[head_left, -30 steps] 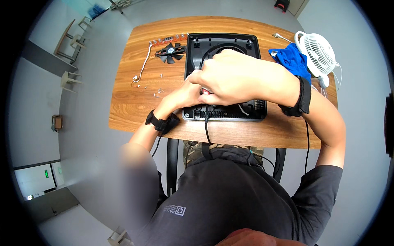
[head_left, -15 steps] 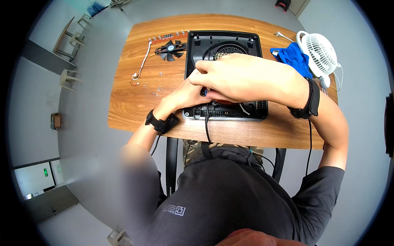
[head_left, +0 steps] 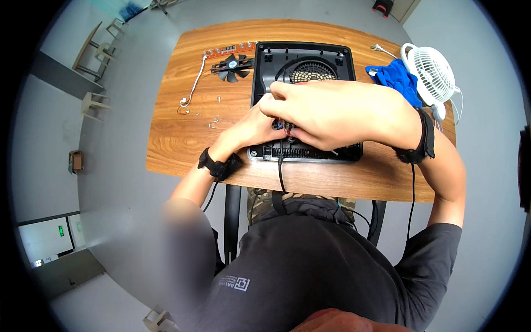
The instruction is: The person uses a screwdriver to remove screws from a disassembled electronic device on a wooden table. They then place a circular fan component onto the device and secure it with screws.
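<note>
A black appliance housing with a round grille lies open on the wooden table. My right hand reaches over its lower middle, fingers curled together at a small red and blue piece, probably wires, and I cannot make out exactly what is pinched. My left hand is closed at the same spot from the left, its fingertips mostly hidden under my right hand. A black cord runs from the housing's front over the table edge. Both wrists wear black straps.
Left of the housing are a black fan, a red circuit strip, a white cable and several small screws. At right lie a blue cloth and a white fan. The wooden table ends near my waist.
My right hand has come down slightly toward me and its wrist has shifted right, uncovering more of the grille. My left hand stays at about the same place.
</note>
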Motion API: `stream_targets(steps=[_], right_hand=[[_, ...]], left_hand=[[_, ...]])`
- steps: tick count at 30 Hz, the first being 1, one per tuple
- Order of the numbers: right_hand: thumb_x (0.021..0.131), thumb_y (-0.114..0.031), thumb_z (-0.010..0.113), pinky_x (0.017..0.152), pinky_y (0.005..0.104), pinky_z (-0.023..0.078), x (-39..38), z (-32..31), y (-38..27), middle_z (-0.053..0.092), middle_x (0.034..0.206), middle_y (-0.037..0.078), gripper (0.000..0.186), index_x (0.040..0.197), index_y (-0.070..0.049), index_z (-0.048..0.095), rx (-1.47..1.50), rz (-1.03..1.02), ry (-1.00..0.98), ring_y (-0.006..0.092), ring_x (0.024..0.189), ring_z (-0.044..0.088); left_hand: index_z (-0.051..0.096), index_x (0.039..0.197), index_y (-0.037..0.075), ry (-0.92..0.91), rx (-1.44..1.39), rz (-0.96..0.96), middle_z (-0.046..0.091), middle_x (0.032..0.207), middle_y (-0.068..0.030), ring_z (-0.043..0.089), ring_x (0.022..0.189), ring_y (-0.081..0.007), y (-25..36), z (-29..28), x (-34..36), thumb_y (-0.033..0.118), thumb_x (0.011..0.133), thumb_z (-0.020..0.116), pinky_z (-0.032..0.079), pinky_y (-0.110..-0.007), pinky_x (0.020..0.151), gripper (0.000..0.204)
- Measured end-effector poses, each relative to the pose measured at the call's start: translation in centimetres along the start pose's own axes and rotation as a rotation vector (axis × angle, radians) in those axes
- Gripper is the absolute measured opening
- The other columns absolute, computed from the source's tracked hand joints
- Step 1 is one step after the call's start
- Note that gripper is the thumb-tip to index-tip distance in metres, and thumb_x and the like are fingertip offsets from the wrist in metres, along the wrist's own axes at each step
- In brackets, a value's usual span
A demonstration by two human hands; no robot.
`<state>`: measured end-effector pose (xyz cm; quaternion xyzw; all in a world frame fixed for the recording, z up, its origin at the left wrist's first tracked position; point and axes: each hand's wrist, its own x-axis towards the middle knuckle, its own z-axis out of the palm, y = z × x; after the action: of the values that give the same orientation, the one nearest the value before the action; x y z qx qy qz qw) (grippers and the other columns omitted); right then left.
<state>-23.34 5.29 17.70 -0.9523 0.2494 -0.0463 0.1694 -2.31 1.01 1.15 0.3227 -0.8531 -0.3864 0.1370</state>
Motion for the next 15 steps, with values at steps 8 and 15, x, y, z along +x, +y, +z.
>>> stream_targets(steps=[8,15], right_hand=[[0.092,-0.022,0.07,0.074,0.0459,0.055,0.2,1.4,0.5,0.062,0.094,0.019,0.031,0.111,-0.001,0.056,-0.066,0.01,0.106,0.0391,0.085,0.068],[0.092,-0.027,0.07,0.073,0.0453,0.057,0.4,0.0,0.5,0.066,0.089,0.019,0.034,0.109,-0.001,0.057,-0.188,0.169,0.003,0.0392,0.083,0.07]], left_hand=[[0.056,0.133,0.002,-0.026,0.068,0.002,0.055,0.131,-0.0214,0.049,0.129,-0.0391,-0.2,0.3,-0.3,0.023,0.083,0.079,0.044,-0.047,0.109,0.059],[0.064,0.125,0.003,0.067,0.219,0.085,0.051,0.139,-0.0181,0.044,0.135,-0.0377,0.7,0.3,-0.5,0.027,0.085,0.073,0.039,-0.047,0.114,0.048]])
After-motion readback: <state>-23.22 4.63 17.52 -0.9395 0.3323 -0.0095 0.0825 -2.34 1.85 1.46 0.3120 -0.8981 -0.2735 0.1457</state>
